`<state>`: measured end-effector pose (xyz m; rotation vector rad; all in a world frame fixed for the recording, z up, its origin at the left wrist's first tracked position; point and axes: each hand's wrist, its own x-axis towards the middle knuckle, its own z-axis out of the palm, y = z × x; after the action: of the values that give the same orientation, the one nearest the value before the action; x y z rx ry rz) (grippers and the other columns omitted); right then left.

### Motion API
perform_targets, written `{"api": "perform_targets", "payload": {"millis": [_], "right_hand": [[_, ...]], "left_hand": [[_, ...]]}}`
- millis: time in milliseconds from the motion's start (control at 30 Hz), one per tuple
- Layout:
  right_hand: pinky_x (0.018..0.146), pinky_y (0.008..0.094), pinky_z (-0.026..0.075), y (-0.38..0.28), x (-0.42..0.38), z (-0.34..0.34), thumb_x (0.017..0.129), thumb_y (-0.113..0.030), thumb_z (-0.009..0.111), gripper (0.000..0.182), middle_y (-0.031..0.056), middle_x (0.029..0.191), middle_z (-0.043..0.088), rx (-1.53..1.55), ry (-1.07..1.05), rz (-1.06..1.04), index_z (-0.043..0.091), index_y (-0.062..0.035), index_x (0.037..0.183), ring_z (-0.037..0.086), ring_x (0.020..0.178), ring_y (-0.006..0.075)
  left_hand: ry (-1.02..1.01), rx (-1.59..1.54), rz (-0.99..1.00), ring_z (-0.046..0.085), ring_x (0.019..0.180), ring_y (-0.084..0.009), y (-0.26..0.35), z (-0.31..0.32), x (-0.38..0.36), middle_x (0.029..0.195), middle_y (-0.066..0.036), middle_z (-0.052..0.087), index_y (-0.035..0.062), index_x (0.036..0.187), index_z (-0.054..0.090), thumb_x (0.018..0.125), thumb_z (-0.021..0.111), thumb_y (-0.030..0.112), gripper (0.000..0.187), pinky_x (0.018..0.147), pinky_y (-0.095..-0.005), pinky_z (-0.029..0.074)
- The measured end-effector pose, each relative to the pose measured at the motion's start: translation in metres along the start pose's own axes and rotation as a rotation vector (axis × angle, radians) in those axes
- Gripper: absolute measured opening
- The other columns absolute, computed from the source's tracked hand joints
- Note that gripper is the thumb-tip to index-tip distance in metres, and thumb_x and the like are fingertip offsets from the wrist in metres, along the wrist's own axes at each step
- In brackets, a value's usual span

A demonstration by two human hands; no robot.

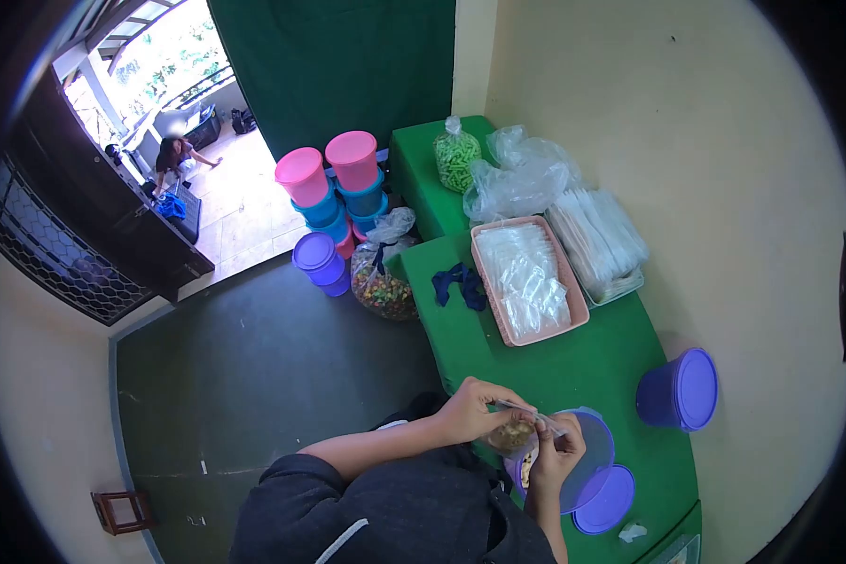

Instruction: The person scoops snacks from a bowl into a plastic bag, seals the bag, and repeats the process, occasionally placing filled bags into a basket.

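Observation:
My left hand (482, 411) and my right hand (559, 453) both pinch the top edge of a small clear plastic bag (511, 436). Light-brown pieces fill its lower part; I cannot make out exactly what they are. The bag hangs over the near edge of the green table, beside an open purple tub (596, 449). Part of the tub is hidden by my right hand, and some pale pieces show inside it. A round purple lid (604, 501) lies flat next to the tub.
On the green table (583, 371) are a pink tray (581, 325) of clear bags, stacked bags (600, 235), green snacks (457, 162) and a closed purple tub (679, 390). Stacked tubs (318, 258) and a large snack bag (383, 287) stand on the floor. A person (174, 162) crouches outside.

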<state>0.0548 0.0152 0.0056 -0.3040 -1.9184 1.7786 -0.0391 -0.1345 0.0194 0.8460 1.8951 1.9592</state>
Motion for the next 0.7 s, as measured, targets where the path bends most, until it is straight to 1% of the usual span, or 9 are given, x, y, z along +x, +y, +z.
{"api": "perform_targets", "payload": {"millis": [100, 300, 400, 467, 500, 567, 600, 633, 700], "right_hand": [[0.07, 0.0252, 0.038, 0.001, -0.006, -0.004, 0.082, -0.004, 0.068, 0.012, 0.0056, 0.079, 0.055, 0.028, 0.039, -0.034, 0.061, 0.0018, 0.076, 0.051, 0.076, 0.0132], [0.072, 0.0264, 0.039, -0.001, -0.009, -0.026, 0.089, -0.009, 0.06, 0.017, 0.0064, 0.08, 0.056, -0.035, -0.017, -0.028, 0.061, 0.004, 0.078, 0.051, 0.076, 0.0139], [0.068, 0.0281, 0.041, -0.004, -0.009, -0.031, 0.09, -0.01, 0.059, 0.019, 0.0074, 0.08, 0.057, -0.072, 0.095, -0.074, 0.061, 0.0062, 0.08, 0.052, 0.076, 0.0159], [0.072, 0.0282, 0.044, -0.003, -0.013, -0.041, 0.092, -0.01, 0.057, 0.018, 0.0095, 0.089, 0.057, -0.136, 0.25, -0.013, 0.064, 0.0068, 0.094, 0.054, 0.082, 0.0174], [0.072, 0.0282, 0.044, -0.005, -0.014, -0.042, 0.092, -0.01, 0.057, 0.018, 0.0095, 0.089, 0.057, -0.14, 0.246, -0.014, 0.064, 0.0068, 0.094, 0.054, 0.082, 0.0174], [0.074, 0.0287, 0.045, -0.008, -0.018, -0.041, 0.092, -0.011, 0.058, 0.02, 0.0111, 0.094, 0.057, -0.313, 0.335, -0.169, 0.066, 0.0051, 0.1, 0.056, 0.085, 0.0192], [0.08, 0.0309, 0.044, -0.006, -0.021, -0.043, 0.091, -0.014, 0.059, 0.026, 0.0123, 0.103, 0.055, -0.379, 0.235, -0.198, 0.065, 0.0017, 0.11, 0.054, 0.095, 0.022], [0.08, 0.0309, 0.044, -0.005, -0.024, -0.044, 0.091, -0.014, 0.059, 0.026, 0.0123, 0.103, 0.055, -0.382, 0.238, -0.198, 0.065, 0.0017, 0.11, 0.054, 0.095, 0.022], [0.088, 0.034, 0.041, -0.013, -0.025, -0.04, 0.089, -0.018, 0.061, 0.032, 0.0131, 0.109, 0.053, -0.744, 0.158, -0.354, 0.063, -0.0006, 0.116, 0.049, 0.106, 0.025]], "left_hand": [[-0.077, 0.03, 0.046, 0.068, 0.08, -0.0158, 0.004, -0.002, 0.002, 0.089, -0.009, 0.072, 0.0042, 0.095, 0.072, 0.083, 0.07, 0.01, 0.014, 0.074, -0.0272, 0.052], [-0.268, -0.032, -0.124, 0.067, 0.086, -0.015, -0.001, -0.002, 0.009, 0.087, -0.01, 0.071, 0.0024, 0.097, 0.071, 0.086, 0.066, 0.009, 0.014, 0.075, -0.0291, 0.051], [-0.333, -0.01, -0.105, 0.066, 0.087, -0.0144, -0.008, 0.006, 0.014, 0.091, -0.011, 0.07, 0.0038, 0.108, 0.068, 0.087, 0.065, 0.01, 0.022, 0.078, -0.0299, 0.051], [0.034, -0.146, -0.02, 0.066, 0.09, -0.0172, 0.0, 0.017, 0.014, 0.097, -0.011, 0.068, 0.0045, 0.12, 0.06, 0.088, 0.064, 0.013, 0.033, 0.082, -0.0305, 0.051], [0.038, -0.15, -0.019, 0.066, 0.09, -0.0172, -0.002, 0.017, 0.015, 0.097, -0.011, 0.068, 0.0045, 0.12, 0.06, 0.088, 0.064, 0.013, 0.033, 0.082, -0.0305, 0.051], [-0.216, 0.057, 0.123, 0.061, 0.106, -0.0233, -0.007, 0.014, 0.019, 0.111, -0.013, 0.063, 0.0048, 0.127, 0.052, 0.089, 0.063, 0.024, 0.044, 0.092, -0.0355, 0.047], [-0.296, 0.098, 0.147, 0.051, 0.121, -0.0288, 0.0, 0.02, 0.018, 0.123, -0.015, 0.056, 0.0029, 0.127, 0.051, 0.087, 0.065, 0.036, 0.054, 0.1, -0.0391, 0.041], [-0.299, 0.095, 0.148, 0.051, 0.121, -0.0288, 0.0, 0.028, 0.016, 0.123, -0.015, 0.056, 0.0029, 0.127, 0.051, 0.087, 0.065, 0.036, 0.054, 0.1, -0.0391, 0.041], [-0.345, 0.074, 0.232, 0.044, 0.128, -0.031, -0.002, 0.047, 0.008, 0.139, -0.016, 0.045, 0.0041, 0.131, 0.048, 0.085, 0.066, 0.038, 0.059, 0.105, -0.0412, 0.036]]}}
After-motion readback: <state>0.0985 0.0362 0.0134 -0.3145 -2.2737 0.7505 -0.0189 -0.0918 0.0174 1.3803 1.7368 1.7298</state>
